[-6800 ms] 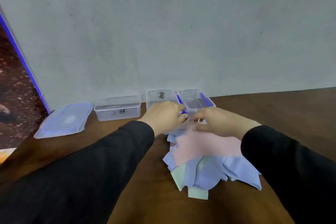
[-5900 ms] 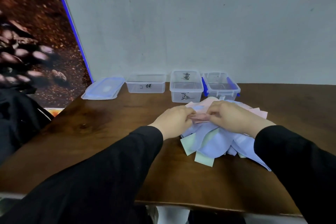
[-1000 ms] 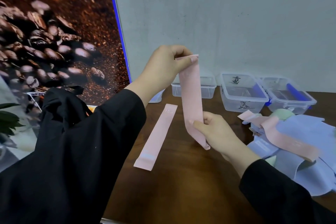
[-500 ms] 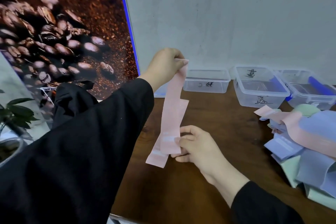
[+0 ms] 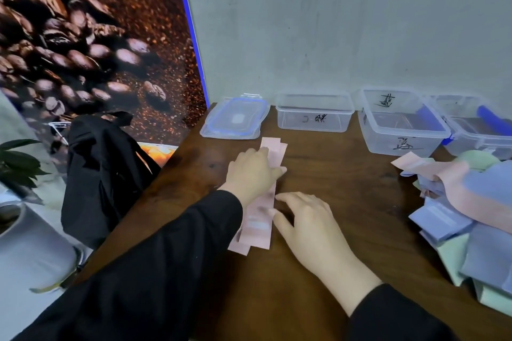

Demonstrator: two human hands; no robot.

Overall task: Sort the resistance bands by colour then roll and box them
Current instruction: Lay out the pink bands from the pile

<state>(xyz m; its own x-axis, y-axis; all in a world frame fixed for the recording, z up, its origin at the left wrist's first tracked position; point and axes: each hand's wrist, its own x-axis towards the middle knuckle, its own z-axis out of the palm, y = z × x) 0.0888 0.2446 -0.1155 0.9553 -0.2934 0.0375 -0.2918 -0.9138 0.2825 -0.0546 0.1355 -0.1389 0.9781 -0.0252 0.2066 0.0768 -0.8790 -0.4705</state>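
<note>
Pink bands (image 5: pixel 260 219): two long pink strips lie flat on the bench, one on top of the other, a bit out of line, running from near the lid down toward the person.
Left hand (image 5: pixel 250 171): it lies flat on the far part of the top pink strip, fingers spread out and pressing down, not gripping.
Right hand (image 5: pixel 307 225): it rests open on the bench, with its fingertips touching the right edge of the near part of the strips. It holds nothing.
Sleeves: both arms wear black sleeves.
Bench (image 5: pixel 346 202): dark brown wood.
Pile of bands (image 5: pixel 471 219): a messy heap of pink, blue and green strips sits at the right side, well apart from the two hands.
Boxes: three clear boxes stand in a row by the wall. The left box (image 5: pixel 314 115) and the middle box (image 5: pixel 399 124) have black writing on them. The right box (image 5: pixel 482 130) has blue clips.
Lid (image 5: pixel 235 119): a clear lid with a blue line lies left of the boxes, just beyond the far end of the pink strips.
Off the bench: a black bag (image 5: pixel 102 171) sits to the left, below a picture of coffee beans (image 5: pixel 83 36).
</note>
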